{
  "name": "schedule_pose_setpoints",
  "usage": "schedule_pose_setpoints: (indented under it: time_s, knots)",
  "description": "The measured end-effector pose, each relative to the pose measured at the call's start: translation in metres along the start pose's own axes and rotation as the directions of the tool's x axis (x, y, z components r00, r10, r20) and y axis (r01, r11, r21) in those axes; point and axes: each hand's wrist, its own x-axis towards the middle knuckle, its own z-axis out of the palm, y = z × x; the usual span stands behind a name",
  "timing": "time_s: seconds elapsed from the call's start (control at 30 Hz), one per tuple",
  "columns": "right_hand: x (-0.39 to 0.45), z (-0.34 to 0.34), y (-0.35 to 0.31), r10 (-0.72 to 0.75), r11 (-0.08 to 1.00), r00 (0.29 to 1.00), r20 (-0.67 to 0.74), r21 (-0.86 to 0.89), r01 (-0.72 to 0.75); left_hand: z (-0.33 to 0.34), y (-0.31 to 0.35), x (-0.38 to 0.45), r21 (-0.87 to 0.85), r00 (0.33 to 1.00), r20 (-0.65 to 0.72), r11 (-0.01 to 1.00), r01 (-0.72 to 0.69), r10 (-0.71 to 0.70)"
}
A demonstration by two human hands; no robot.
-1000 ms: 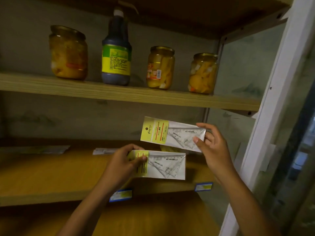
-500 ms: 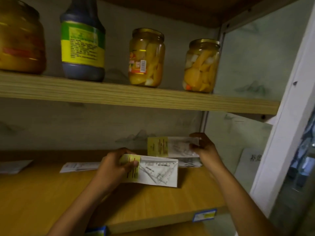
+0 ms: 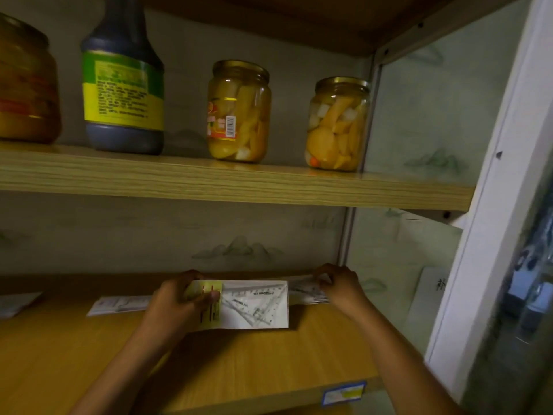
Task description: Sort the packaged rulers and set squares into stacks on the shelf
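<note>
A set square pack (image 3: 254, 305) is being held by its yellow header end in the left hand (image 3: 176, 304), fingers pinching it, long axis running left to right above the lower shelf (image 3: 269, 360). A second pack (image 3: 305, 292) is being gripped by the right hand (image 3: 341, 287) near the shelf's back right corner (the nearer hand for stacking there). Printing is being blurred beyond reading.

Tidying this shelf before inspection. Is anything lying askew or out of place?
Yes: a packaged ruler lies skewed left of the left hand, apart from any stack, and another packet sits alone at the far left.
</note>
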Motion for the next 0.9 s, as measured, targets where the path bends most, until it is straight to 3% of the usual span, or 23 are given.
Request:
schedule_pose_setpoints:
  time_s: [0.13,0.27,0.4,0.5,0.7,0.9]
  knots:
    - [0.001,0.005,0.008,-0.059,0.983,0.998,-0.013,-0.173,0.056,0.0,0.011,0.005,0.006,0.999,-0.036,1.0,0.0,0.0]
    - [-0.002,-0.01,0.002,-0.086,0.994,0.995,-0.04,-0.073,0.083,-0.001,0.022,0.021,0.013,1.0,-0.004,1.0,-0.016,0.016]
    - [-0.008,-0.026,0.004,-0.037,0.999,0.997,-0.061,0.032,0.039,0.014,0.029,0.05,0.124,0.999,0.023,0.992,-0.027,0.024]
    - [-0.011,-0.035,0.005,-0.06,0.998,0.996,-0.061,0.02,0.062,0.034,0.037,0.067,0.248,0.998,0.057,0.969,-0.004,-0.01]
    - [-0.018,-0.046,0.004,-0.073,0.997,0.994,-0.086,0.007,0.074,0.078,0.037,0.087,0.267,0.991,0.121,0.963,0.024,-0.058]
    - [-0.019,-0.05,0.006,-0.072,0.997,0.994,-0.082,0.025,0.074,0.111,0.034,0.09,0.382,0.976,0.218,0.922,-0.072,-0.014]
